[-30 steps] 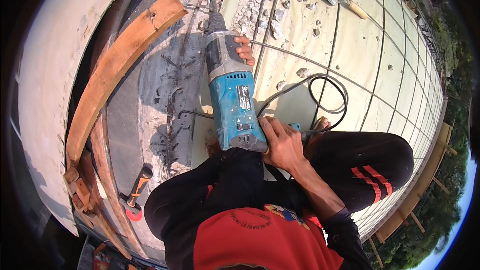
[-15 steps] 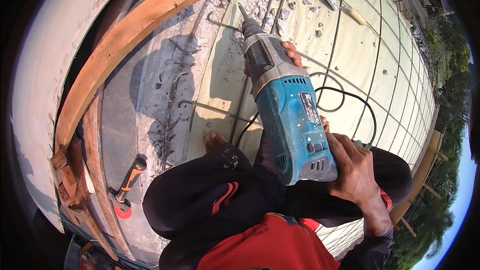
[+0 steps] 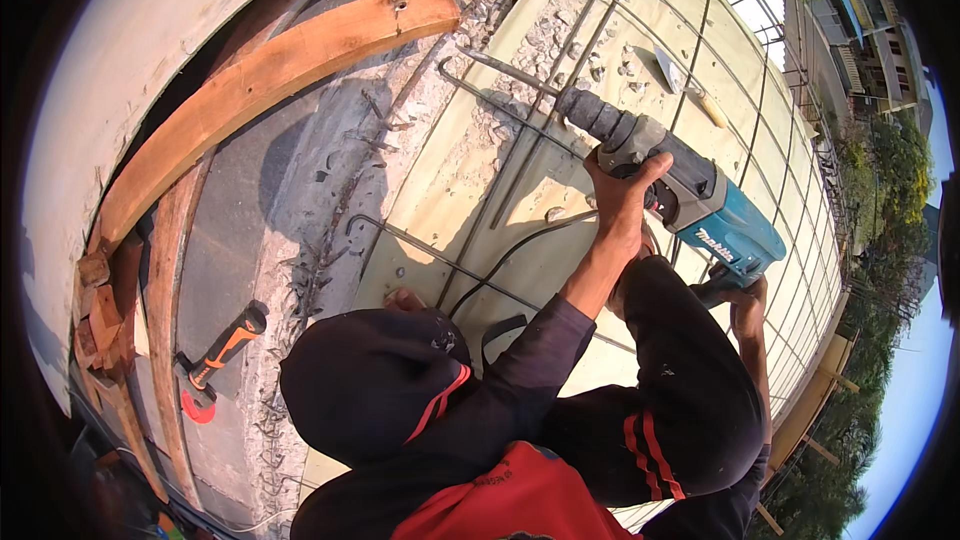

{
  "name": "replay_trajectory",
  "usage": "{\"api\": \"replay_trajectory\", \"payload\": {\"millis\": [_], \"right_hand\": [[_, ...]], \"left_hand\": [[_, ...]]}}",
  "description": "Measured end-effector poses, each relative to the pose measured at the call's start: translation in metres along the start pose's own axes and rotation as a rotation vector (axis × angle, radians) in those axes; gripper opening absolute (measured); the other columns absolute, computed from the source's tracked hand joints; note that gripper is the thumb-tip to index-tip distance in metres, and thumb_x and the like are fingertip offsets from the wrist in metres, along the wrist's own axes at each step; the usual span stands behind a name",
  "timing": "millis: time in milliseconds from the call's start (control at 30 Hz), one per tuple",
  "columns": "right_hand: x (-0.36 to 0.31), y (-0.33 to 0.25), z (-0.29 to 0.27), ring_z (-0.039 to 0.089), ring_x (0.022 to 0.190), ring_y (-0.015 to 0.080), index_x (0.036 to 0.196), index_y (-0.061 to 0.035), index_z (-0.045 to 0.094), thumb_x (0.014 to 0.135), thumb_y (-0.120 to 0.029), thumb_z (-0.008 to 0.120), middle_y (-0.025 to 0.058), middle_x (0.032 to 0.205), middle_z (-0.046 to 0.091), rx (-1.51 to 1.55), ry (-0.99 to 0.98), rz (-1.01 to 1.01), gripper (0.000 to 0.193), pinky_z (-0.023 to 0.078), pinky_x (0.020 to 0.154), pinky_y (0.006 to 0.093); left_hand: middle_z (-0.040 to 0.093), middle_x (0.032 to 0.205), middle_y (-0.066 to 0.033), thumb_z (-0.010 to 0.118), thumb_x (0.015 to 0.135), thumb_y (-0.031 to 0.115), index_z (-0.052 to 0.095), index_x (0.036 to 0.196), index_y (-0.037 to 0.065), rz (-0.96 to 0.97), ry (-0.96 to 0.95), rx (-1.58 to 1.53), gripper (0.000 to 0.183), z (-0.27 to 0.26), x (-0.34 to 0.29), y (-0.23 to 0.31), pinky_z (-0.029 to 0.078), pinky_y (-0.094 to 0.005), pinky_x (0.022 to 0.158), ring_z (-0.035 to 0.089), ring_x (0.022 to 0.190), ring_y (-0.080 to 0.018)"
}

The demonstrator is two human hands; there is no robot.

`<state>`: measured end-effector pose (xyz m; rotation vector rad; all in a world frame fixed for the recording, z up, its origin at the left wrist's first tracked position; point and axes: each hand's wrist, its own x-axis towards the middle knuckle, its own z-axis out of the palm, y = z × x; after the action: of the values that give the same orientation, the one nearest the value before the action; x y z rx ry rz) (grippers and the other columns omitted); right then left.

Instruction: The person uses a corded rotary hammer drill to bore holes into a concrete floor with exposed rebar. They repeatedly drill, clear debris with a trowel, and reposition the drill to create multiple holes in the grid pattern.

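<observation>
1. The rotary hammer point(image 3: 735, 225) is resting between 2 hands: the left hand point(image 3: 625, 190) is clamping its front end, thumb showing and some fingers hidden by the tool, and the right hand point(image 3: 750, 305) is wrapping around the rear grip point(image 3: 712, 290), most of its fingers out of sight.
2. The steel bit point(image 3: 510, 71) is pointing up and left from the left fingers, over chunky grey rubble point(image 3: 545, 35); I cannot tell whether its tip is touching anything.
3. Teal plastic is covering the tool's rear, near the right fingers; ridged, dark grey casing is narrowing forward, just beyond the left fingers.
4. Below and left of the left fingers, 1 hooked steel bar point(image 3: 440, 257) is lying across a creased, pale yellow sheet point(image 3: 412, 285), and a black cord point(image 3: 512, 250) is curving nearby.
5. Up and right of the left fingers, a trowel point(image 3: 669, 71) is lying with its wooden handle toward the hammer.
6. Well left of the left fingers, crumbling concrete point(image 3: 340, 120) is running near a brown plank point(image 3: 270, 65).
</observation>
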<state>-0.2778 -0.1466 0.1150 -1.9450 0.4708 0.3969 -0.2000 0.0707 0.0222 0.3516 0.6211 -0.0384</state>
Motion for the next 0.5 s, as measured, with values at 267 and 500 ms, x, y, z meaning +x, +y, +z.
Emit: {"api": "replay_trajectory", "payload": {"millis": [267,500], "right_hand": [[0.151,0.076,-0.015,0.055,0.079,0.0183,0.111,0.0075,0.056,0.056,-0.011,0.048,0.0105,0.089,0.060,-0.056,-0.215,-0.033,0.059,0.045,0.070,0.0269],[0.228,0.084,0.018,0.062,0.088,0.0235,0.117,0.0080,0.055,0.070,-0.014,0.055,0.0185,0.097,0.066,-0.212,-0.355,-0.186,0.052,0.048,0.081,0.0326]], "left_hand": [[0.050,0.116,-0.0147,0.084,0.069,0.029,0.034,0.128,0.004,0.112,0.791,0.143,0.081,-0.049,0.043,-0.070,0.060,-0.0375,0.069,0.060,0.096,-0.0248],[0.046,0.117,-0.0146,0.085,0.066,0.040,0.030,0.120,0.002,-0.028,0.887,0.238,0.086,-0.134,0.090,-0.082,0.057,-0.0457,0.077,0.054,0.103,-0.0247]]}}
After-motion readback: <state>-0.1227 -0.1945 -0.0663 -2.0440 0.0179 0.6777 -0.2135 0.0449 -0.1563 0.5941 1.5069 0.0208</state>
